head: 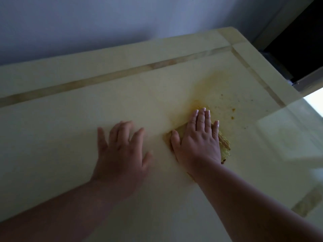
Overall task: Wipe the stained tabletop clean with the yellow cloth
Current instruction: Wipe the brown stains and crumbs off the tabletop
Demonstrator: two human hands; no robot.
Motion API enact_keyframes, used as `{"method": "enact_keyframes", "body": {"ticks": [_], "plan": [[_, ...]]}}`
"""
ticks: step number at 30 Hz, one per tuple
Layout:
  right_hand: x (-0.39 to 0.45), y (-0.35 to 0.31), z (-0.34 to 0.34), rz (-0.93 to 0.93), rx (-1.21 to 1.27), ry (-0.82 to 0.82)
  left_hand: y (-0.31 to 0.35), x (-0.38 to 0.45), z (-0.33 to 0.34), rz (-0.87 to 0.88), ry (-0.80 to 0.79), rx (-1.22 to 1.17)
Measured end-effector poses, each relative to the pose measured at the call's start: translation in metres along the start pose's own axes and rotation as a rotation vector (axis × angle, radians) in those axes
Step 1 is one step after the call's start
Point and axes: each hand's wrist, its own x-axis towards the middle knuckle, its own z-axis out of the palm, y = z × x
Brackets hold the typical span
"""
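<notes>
A pale cream tabletop (70, 130) fills the view. An orange-yellow smear (208, 84) with several small specks (232, 112) stains it toward the far right. My right hand (197, 137) lies flat, fingers together, pressing down on the yellow cloth (224, 142). Most of the cloth is hidden under the palm; its wavy edge shows to the right of the hand. My left hand (120, 151) rests flat on the bare table to the left, fingers spread, holding nothing.
A darker inlaid strip (122, 74) runs along the table's far side and down its right side (258, 79). A grey wall (104, 23) stands behind. A dark opening (304, 42) lies beyond the right corner. Bright glare (286, 137) marks the right surface.
</notes>
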Motion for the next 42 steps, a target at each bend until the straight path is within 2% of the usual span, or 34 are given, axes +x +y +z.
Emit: {"method": "enact_keyframes", "body": {"ticks": [3,8,17,28,35,42], "plan": [[0.02,-0.01,-0.003,-0.048,-0.033,-0.002,-0.042,0.076,-0.011,-0.011,0.087,-0.042],[0.074,-0.039,-0.012,-0.104,-0.026,0.019,-0.091,0.163,-0.001,-0.115,-0.054,0.138],[0.219,-0.12,-0.033,-0.075,0.042,0.054,-0.099,0.171,0.007,-0.097,-0.077,0.183],[0.301,-0.18,-0.051,-0.062,0.071,0.062,-0.098,0.167,0.009,-0.079,-0.088,0.212],[0.305,-0.168,-0.051,-0.116,0.049,0.078,-0.097,0.166,0.009,-0.064,-0.092,0.215],[0.279,-0.115,-0.047,-0.075,0.054,0.11,-0.096,0.168,0.009,-0.079,-0.097,0.217]]}}
